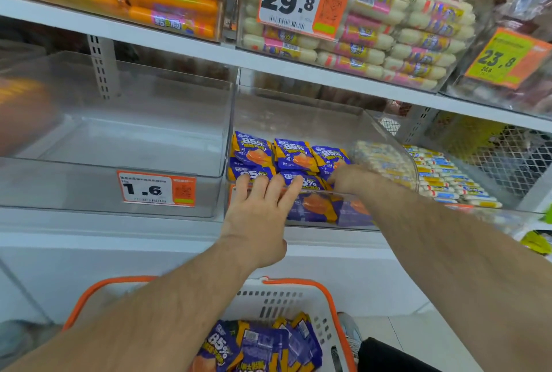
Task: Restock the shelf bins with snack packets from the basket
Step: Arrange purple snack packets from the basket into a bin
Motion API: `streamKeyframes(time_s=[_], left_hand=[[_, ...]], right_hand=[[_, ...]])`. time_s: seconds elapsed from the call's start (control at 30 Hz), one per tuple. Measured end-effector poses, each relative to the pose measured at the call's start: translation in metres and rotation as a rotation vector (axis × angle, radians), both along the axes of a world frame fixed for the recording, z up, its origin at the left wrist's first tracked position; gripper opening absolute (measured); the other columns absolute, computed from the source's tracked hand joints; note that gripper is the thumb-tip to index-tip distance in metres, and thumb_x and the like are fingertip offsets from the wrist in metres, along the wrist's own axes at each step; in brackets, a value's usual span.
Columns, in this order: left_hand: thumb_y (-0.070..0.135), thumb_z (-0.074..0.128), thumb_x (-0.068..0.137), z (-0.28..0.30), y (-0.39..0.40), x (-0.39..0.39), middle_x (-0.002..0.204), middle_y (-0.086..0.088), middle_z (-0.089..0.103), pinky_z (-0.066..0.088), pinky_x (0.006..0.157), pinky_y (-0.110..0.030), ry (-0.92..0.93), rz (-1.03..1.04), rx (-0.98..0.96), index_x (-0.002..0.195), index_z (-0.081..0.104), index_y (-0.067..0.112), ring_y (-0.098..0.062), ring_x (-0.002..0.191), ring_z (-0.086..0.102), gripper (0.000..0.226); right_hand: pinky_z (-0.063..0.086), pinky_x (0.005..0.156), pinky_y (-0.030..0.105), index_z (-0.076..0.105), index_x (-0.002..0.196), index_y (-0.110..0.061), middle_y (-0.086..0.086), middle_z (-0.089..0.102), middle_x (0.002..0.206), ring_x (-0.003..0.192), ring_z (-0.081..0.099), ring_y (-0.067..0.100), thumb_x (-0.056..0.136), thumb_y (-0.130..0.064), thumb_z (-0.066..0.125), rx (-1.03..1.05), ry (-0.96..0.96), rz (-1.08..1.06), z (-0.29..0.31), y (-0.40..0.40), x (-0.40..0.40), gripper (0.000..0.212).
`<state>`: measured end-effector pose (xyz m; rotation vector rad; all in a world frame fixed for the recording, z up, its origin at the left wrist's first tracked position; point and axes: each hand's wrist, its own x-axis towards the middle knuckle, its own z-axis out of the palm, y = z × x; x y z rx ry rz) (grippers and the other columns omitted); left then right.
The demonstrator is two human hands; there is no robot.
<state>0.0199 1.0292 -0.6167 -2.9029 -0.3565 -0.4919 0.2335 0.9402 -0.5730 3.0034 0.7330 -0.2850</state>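
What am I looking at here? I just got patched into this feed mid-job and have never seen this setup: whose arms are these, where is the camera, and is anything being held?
There is no machine. One camera is worn on a person's head and looks forward and down, so the two bare arms are that person's own. The left hand lies with fingers spread on the purple packets in a clear bin on the shelf. The right hand reaches into the same bin; its fingers are curled among the packets, but I cannot tell whether it grips one. The bin to the left, tagged 1.6, looks empty. Below, a white basket with orange handles holds more of the same packets.
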Motion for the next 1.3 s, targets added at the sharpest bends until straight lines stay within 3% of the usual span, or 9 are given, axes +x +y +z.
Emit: streamKeyframes(time_s=[0.07, 0.37, 0.47, 0.53, 0.7, 0.8, 0.9, 1.13, 1.3], left_hand=[[0.047, 0.057, 0.082, 0.001, 0.000, -0.001, 0.148, -0.008, 0.020, 0.009, 0.113, -0.054, -0.006, -0.002, -0.005, 0.153, -0.011, 0.021, -0.033, 0.133, 0.024, 0.102], [0.049, 0.061, 0.082, 0.005, -0.001, -0.002, 0.148, -0.008, 0.021, 0.008, 0.115, -0.054, 0.032, -0.013, -0.044, 0.153, -0.009, 0.022, -0.032, 0.135, 0.023, 0.104], [0.048, 0.061, 0.081, 0.007, -0.002, -0.003, 0.150, -0.007, 0.020, 0.005, 0.116, -0.053, 0.040, -0.014, -0.063, 0.154, -0.009, 0.022, -0.032, 0.136, 0.022, 0.104], [0.047, 0.061, 0.081, 0.011, -0.002, -0.002, 0.153, -0.007, 0.017, 0.000, 0.117, -0.053, 0.056, -0.004, -0.083, 0.154, -0.008, 0.022, -0.032, 0.139, 0.019, 0.104], [0.041, 0.068, 0.072, 0.015, -0.004, -0.024, 0.161, -0.015, 0.009, -0.008, 0.118, -0.052, 0.015, -0.077, -0.113, 0.156, 0.009, 0.017, -0.038, 0.148, 0.008, 0.106], [0.036, 0.075, 0.053, -0.001, 0.007, -0.056, 0.147, -0.018, 0.033, 0.012, 0.118, -0.055, -0.071, -0.219, -0.003, 0.140, 0.044, 0.009, -0.038, 0.138, 0.029, 0.097], [0.043, 0.063, 0.078, -0.007, 0.032, -0.087, 0.154, -0.008, 0.013, -0.001, 0.118, -0.052, 0.277, -0.142, -0.094, 0.151, 0.024, 0.020, -0.029, 0.144, 0.008, 0.086], [0.041, 0.051, 0.094, -0.028, 0.077, -0.114, 0.152, -0.001, 0.038, 0.037, 0.108, -0.041, 0.866, -0.052, -0.455, 0.148, 0.034, 0.026, -0.024, 0.134, 0.041, 0.059], [0.036, 0.051, 0.093, -0.023, 0.080, -0.109, 0.150, 0.000, 0.041, 0.041, 0.106, -0.039, 0.820, -0.082, -0.595, 0.148, 0.035, 0.027, -0.021, 0.132, 0.043, 0.058]], right_hand=[[0.053, 0.086, 0.035, 0.065, 0.123, -0.010, 0.011, 0.061, 0.107, 0.100, 0.060, 0.030, 0.094, -0.027, 0.055, -0.057, 0.019, -0.006, -0.002, -0.001, 0.001, 0.035], [0.050, 0.097, 0.048, 0.063, 0.122, -0.007, 0.019, 0.062, 0.122, 0.115, 0.059, 0.038, 0.085, -0.016, 0.064, 0.156, 0.064, -0.104, -0.004, -0.005, 0.005, 0.038], [0.053, 0.075, 0.039, 0.070, 0.103, -0.007, 0.012, 0.064, 0.087, 0.088, 0.063, 0.035, 0.087, -0.011, 0.056, 0.159, -0.205, -0.081, 0.008, -0.008, -0.007, 0.021], [0.052, 0.072, 0.038, 0.070, 0.096, -0.009, 0.012, 0.066, 0.085, 0.085, 0.062, 0.036, 0.087, -0.010, 0.054, 0.338, -0.426, -0.029, 0.015, -0.011, -0.018, 0.018], [0.046, 0.063, 0.039, 0.069, 0.075, -0.007, 0.012, 0.061, 0.077, 0.067, 0.060, 0.035, 0.076, -0.014, 0.045, 0.842, -0.858, 0.562, 0.007, -0.010, -0.078, 0.025], [0.041, 0.063, 0.035, 0.067, 0.074, -0.005, 0.012, 0.057, 0.076, 0.070, 0.055, 0.031, 0.073, -0.010, 0.047, 0.937, -0.753, 0.756, -0.021, -0.004, -0.130, 0.021], [0.038, 0.063, 0.031, 0.067, 0.075, -0.005, 0.011, 0.055, 0.077, 0.070, 0.052, 0.028, 0.076, -0.012, 0.047, 0.921, -0.550, 0.785, -0.074, 0.001, -0.165, 0.021], [0.047, 0.073, 0.035, 0.062, 0.094, -0.014, 0.005, 0.055, 0.102, 0.089, 0.057, 0.030, 0.090, -0.019, 0.049, 0.429, 0.146, 0.207, -0.210, 0.008, -0.223, 0.015], [0.044, 0.099, 0.040, 0.039, 0.142, -0.017, 0.007, 0.042, 0.145, 0.129, 0.047, 0.029, 0.087, -0.056, 0.061, 0.050, 0.407, -0.044, -0.257, 0.015, -0.263, 0.071]])
